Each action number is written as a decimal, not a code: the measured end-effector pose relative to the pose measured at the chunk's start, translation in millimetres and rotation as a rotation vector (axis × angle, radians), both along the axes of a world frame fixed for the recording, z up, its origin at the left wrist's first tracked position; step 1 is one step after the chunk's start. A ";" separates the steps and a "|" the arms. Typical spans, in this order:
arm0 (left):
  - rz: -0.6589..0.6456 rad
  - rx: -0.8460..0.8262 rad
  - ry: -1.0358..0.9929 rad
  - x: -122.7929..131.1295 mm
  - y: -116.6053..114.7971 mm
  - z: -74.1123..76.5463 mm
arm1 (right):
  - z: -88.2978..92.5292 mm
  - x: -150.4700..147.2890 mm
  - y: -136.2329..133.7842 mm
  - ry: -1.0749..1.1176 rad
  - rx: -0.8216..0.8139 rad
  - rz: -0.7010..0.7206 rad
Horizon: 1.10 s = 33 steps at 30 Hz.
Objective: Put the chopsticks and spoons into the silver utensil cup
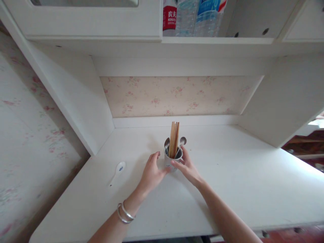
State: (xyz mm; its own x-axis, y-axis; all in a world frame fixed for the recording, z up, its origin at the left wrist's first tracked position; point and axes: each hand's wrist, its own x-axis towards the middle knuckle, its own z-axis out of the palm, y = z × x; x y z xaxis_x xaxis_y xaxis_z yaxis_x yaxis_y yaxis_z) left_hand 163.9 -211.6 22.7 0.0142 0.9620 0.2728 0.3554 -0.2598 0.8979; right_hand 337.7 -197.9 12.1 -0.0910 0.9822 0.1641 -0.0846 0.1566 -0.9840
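Note:
A white mug (167, 161) stands upright on the white desktop. Several wooden chopsticks (173, 140) rise from it, with a metal spoon (167, 142) leaning left and another metal spoon (183, 140) leaning right. My right hand (186, 167) grips the mug's right side, thumb across the front, the other fingers partly hidden behind. To the left, my left hand (153, 172) is open, its fingers spread apart from the mug and its thumb tip close to the mug's lower front; whether it touches I cannot tell. Farther left lies a white spoon with a blue mark (120, 167).
Above the desktop hangs a white cabinet (101, 25), its open shelf holding several plastic bottles (187, 18). White side panels (73, 91) bound the desk area on both sides. Floral wallpaper (162, 96) covers the back wall.

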 end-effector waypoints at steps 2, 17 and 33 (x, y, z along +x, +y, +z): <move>-0.021 -0.013 0.214 -27.4 -3.0 11.7 | -0.3 -0.9 0.2 -0.023 0.008 -0.016; 0.028 -0.432 0.981 -197.1 41.9 -4.9 | -12.2 -2.1 7.3 -0.110 0.100 -0.073; -0.022 -0.105 0.504 -91.1 43.1 86.9 | -16.8 -1.9 6.8 -0.193 0.107 -0.104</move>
State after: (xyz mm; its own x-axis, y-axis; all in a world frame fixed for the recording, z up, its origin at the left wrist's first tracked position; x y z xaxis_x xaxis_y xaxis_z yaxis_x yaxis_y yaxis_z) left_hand 72.8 -168.5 109.6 0.1392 0.9819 0.1285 0.7462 -0.1894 0.6383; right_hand 335.8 -191.1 -4.8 -0.0302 0.9658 0.2574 0.1251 0.2592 -0.9577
